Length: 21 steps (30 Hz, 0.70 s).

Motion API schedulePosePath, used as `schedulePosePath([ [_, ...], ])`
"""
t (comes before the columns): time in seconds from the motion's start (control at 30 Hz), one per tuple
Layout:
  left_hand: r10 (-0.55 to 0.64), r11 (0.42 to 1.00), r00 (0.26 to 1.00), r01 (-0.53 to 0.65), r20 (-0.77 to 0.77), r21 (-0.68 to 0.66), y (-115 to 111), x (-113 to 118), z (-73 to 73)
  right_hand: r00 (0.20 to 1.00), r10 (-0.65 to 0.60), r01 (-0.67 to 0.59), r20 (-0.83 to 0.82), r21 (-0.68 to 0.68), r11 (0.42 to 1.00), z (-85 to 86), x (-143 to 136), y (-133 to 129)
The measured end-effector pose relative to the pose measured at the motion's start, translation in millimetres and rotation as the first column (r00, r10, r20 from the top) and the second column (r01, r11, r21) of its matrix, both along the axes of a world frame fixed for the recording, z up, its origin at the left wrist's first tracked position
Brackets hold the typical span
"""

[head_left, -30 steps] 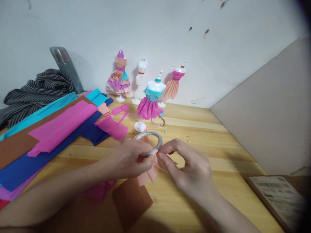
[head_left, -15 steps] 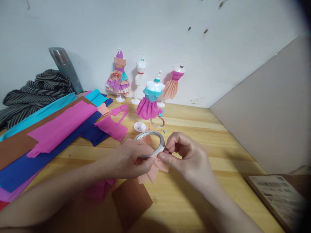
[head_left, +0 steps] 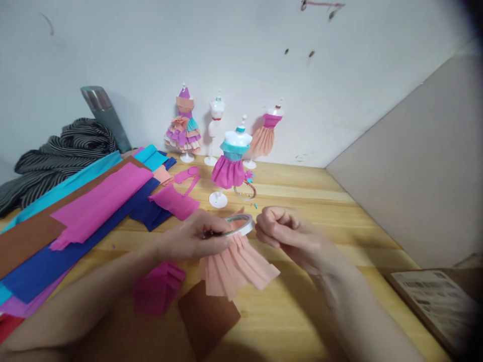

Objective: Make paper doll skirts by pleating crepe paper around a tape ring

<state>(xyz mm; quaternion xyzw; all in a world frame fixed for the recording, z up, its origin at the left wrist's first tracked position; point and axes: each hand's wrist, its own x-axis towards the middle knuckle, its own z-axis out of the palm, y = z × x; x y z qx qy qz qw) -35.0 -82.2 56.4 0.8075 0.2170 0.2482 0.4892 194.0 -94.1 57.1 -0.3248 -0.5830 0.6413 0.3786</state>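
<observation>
My left hand point(head_left: 198, 235) grips a white tape roll point(head_left: 247, 228), thumb and fingers closed on its left side, the ring tilted nearly edge-on. Just right of the roll, my right hand point(head_left: 287, 230) has its fingers curled into a pinch; whatever is between the fingertips is too small to make out. Below the roll fans a pleated peach crepe-paper piece point(head_left: 236, 271), its top partly behind the roll and left hand. A brown paper piece point(head_left: 209, 317) and a folded magenta paper piece point(head_left: 160, 289) lie nearer me on the table.
Behind my hands stands a small mannequin in a turquoise and magenta dress point(head_left: 229, 168); several more line the wall. Beside it lies a ring-shaped band point(head_left: 246, 191). Colored crepe sheets point(head_left: 101, 201) and striped cloth point(head_left: 71, 146) cover the left. A labelled parcel point(head_left: 426, 301) sits at right.
The tape roll has tipped from showing its round opening to nearly edge-on. My right hand has moved slightly away from it, and more of the pleated peach paper shows.
</observation>
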Motion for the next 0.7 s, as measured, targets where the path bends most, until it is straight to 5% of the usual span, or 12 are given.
schedulePosePath([
  [0.2,0.041,0.984,0.995,-0.025,-0.088,0.175,0,1,-4.4,0.994,-0.098,0.088,0.050,0.168,0.982,3.1,12,2],
  [0.33,0.085,0.874,0.965,0.047,-0.246,0.484,-4,4,-12.2,0.966,-0.174,0.121,0.194,0.258,0.959,3.8,12,5],
  [0.4,0.113,0.822,0.943,0.089,-0.313,0.563,-6,6,-17.6,0.945,-0.126,0.043,0.301,0.269,0.962,4.0,11,7],
  [0.5,0.106,0.822,0.922,0.130,-0.374,0.554,-9,10,-23.5,0.897,0.079,-0.182,0.435,0.200,0.963,2.8,12,10],
  [0.6,0.068,0.833,0.925,0.154,-0.374,0.532,-11,12,-23.8,0.824,0.251,-0.374,0.507,0.155,0.914,-1.1,12,13],
  [0.7,0.059,0.809,0.932,0.165,-0.357,0.564,-14,16,-22.6,0.753,0.282,-0.469,0.594,0.185,0.864,-7.3,10,14],
])
